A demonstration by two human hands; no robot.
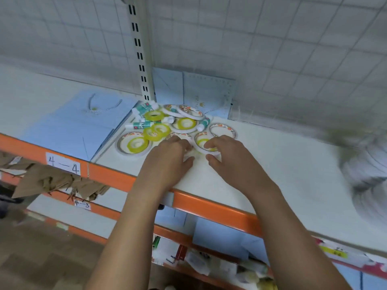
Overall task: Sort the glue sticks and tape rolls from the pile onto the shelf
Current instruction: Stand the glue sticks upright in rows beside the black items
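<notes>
Straight ahead, a white shelf [282, 164] with an orange front rail [209, 206] is seen from above, and two bare forearms are stretched across the rail onto it. Near the back of the shelf, close to a slotted upright post [139, 49], a pile [184, 123] of tape rolls and glue sticks is heaped together.

Small yellow-green tape rolls [160, 130] are scattered among wide white rings printed with orange patterns. One such ring with a yellow roll inside it [134, 144] lies at the left edge of the pile, and an empty ring [223, 130] lies at the right edge. White glue sticks [142, 124] with green labels lie on their sides at the back and left of the pile.

The right hand [228, 158] is curled on the nearest white-rimmed roll [199, 141], which is pinched between a finger inside the ring and the thumb under its front rim. The left hand [167, 155] is laid just beside it, fingers over another ring [180, 135]; whether that ring is gripped cannot be told.

A flat blue paper bag [69, 120] lies on the shelf left of the pile, and more blue bags [207, 95] are stood against the wire-grid back wall. A label reading "4—4" [63, 163] is fixed to the rail. The far right is blurred.
</notes>
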